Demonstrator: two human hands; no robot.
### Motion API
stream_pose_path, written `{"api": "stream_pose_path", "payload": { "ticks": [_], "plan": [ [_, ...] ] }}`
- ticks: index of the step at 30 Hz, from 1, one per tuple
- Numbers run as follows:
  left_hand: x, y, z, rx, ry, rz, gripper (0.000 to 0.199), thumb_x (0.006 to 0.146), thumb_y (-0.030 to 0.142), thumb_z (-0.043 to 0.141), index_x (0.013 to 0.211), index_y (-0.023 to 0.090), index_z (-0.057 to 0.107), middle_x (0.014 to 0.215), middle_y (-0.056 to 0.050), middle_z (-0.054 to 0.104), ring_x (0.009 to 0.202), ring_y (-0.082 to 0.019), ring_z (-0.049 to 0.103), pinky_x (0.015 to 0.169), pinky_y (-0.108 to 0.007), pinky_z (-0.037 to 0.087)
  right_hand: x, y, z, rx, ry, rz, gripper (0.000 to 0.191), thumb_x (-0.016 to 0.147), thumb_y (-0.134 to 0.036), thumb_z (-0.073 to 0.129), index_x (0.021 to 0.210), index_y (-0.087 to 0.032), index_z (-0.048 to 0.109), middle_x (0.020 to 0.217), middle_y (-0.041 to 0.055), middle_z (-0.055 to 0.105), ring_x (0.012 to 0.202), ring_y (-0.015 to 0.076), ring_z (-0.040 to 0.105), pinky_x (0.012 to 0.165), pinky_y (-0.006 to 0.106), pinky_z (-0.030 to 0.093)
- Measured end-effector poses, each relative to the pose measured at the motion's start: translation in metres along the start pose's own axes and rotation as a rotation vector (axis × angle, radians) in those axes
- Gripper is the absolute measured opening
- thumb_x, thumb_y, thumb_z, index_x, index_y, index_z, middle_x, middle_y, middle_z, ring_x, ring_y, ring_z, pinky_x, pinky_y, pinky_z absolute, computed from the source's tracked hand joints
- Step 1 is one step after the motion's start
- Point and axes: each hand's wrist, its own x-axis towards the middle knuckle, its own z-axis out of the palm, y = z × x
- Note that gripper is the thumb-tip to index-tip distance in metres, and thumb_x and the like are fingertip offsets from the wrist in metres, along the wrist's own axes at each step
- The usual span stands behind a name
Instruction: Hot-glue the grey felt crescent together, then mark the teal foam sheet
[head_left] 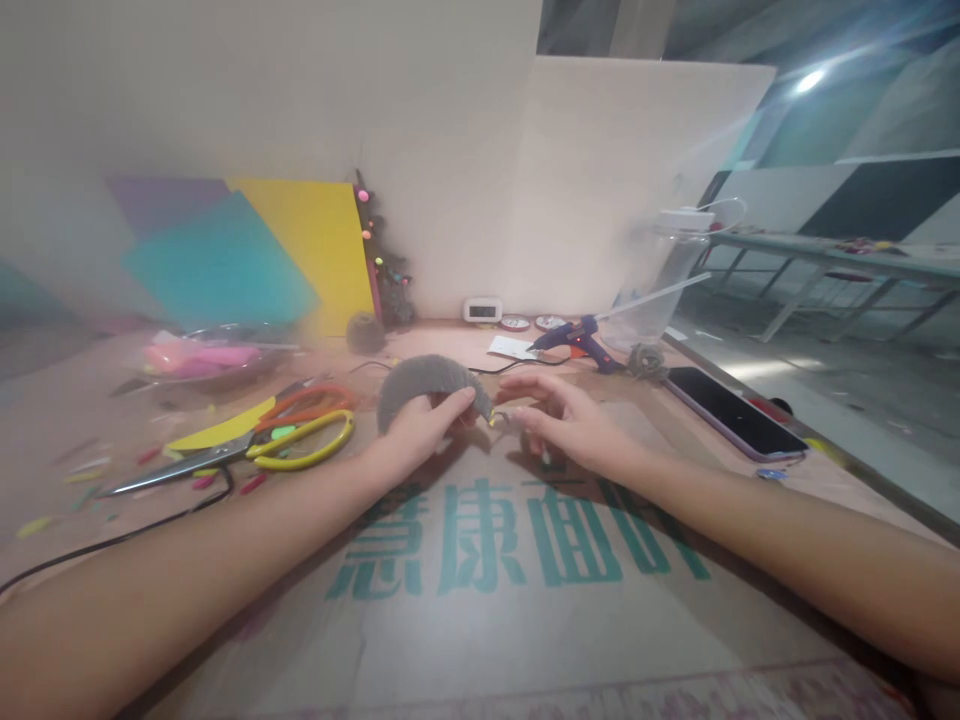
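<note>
My left hand (427, 420) is closed around a grey, fuzzy, curved piece (424, 375) that looks wound with yarn, thumb on top and fingers underneath. A small yellow bit (492, 418) shows at the right end of this piece. From there a thin grey strand (502, 416) runs to the fingertips of my right hand (555, 415). That hand's thumb and a finger appear to pinch the strand, while its upper fingers are bent and held off the piece. The undersides of both hands are hidden.
Orange-and-yellow-handled scissors (300, 440) lie left, by a yellow paper strip (221, 428) and a black cord (112, 545). Behind are a purple glue gun (581, 340), a small clock (482, 310) and a grey ball (365, 333). A phone (735, 412) lies right, near the table edge.
</note>
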Motion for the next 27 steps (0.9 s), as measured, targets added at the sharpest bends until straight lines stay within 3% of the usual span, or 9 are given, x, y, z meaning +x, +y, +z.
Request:
{"api": "stream_pose_path", "payload": {
  "ticks": [2, 4, 7, 9, 17, 27],
  "plan": [
    [0.000, 0.000, 0.001, -0.032, -0.026, -0.006, 0.047, 0.077, 0.061, 0.058, 0.070, 0.016, 0.069, 0.074, -0.006, 0.071, 0.075, -0.021, 0.064, 0.073, -0.030, 0.049, 0.004, 0.006, 0.001, 0.103, -0.092, 0.034, 0.035, 0.081, -0.029, 0.065, 0.113, -0.020, 0.054, 0.107, 0.0068, 0.066, 0.067, 0.0117, 0.064, 0.062, 0.028, 0.054],
    [0.001, 0.000, 0.002, -0.057, -0.047, -0.005, 0.047, 0.075, 0.061, 0.060, 0.070, 0.015, 0.069, 0.075, -0.007, 0.071, 0.074, -0.021, 0.064, 0.072, -0.030, 0.049, 0.007, 0.011, 0.001, 0.097, -0.103, 0.055, 0.031, 0.079, -0.027, 0.067, 0.106, -0.019, 0.058, 0.090, 0.0035, 0.068, 0.074, 0.0144, 0.065, 0.068, 0.029, 0.054],
    [0.001, 0.000, 0.002, -0.065, -0.061, 0.005, 0.045, 0.074, 0.058, 0.061, 0.070, 0.014, 0.069, 0.074, -0.009, 0.070, 0.073, -0.022, 0.064, 0.069, -0.030, 0.048, 0.008, 0.014, -0.002, -0.076, -0.018, 0.071, 0.016, 0.080, -0.030, 0.065, 0.088, -0.016, 0.065, 0.069, -0.0009, 0.063, 0.060, 0.0117, 0.059, 0.056, 0.024, 0.047],
    [0.001, 0.001, 0.002, -0.052, -0.068, -0.001, 0.044, 0.074, 0.057, 0.061, 0.070, 0.014, 0.069, 0.073, -0.009, 0.070, 0.071, -0.022, 0.064, 0.068, -0.030, 0.047, 0.007, 0.015, -0.003, -0.159, 0.012, 0.082, 0.019, 0.082, -0.034, 0.063, 0.081, -0.016, 0.066, 0.063, -0.0019, 0.061, 0.053, 0.0101, 0.053, 0.049, 0.023, 0.041],
    [0.003, -0.008, 0.003, 0.005, -0.112, 0.005, 0.044, 0.078, 0.058, 0.059, 0.065, 0.016, 0.065, 0.064, -0.004, 0.064, 0.063, -0.017, 0.056, 0.062, -0.028, 0.045, 0.005, 0.007, -0.001, -0.200, 0.054, 0.072, 0.020, 0.080, -0.037, 0.063, 0.078, -0.017, 0.064, 0.063, -0.0018, 0.060, 0.052, 0.0104, 0.052, 0.048, 0.023, 0.041],
    [0.002, -0.013, 0.006, -0.051, -0.158, -0.040, 0.046, 0.076, 0.061, 0.060, 0.065, 0.017, 0.066, 0.066, -0.005, 0.065, 0.064, -0.018, 0.059, 0.059, -0.028, 0.047, 0.004, 0.006, 0.000, -0.241, 0.035, 0.042, 0.018, 0.081, -0.035, 0.062, 0.079, -0.017, 0.064, 0.066, -0.0010, 0.061, 0.054, 0.0103, 0.052, 0.050, 0.023, 0.041]
  ]
}}
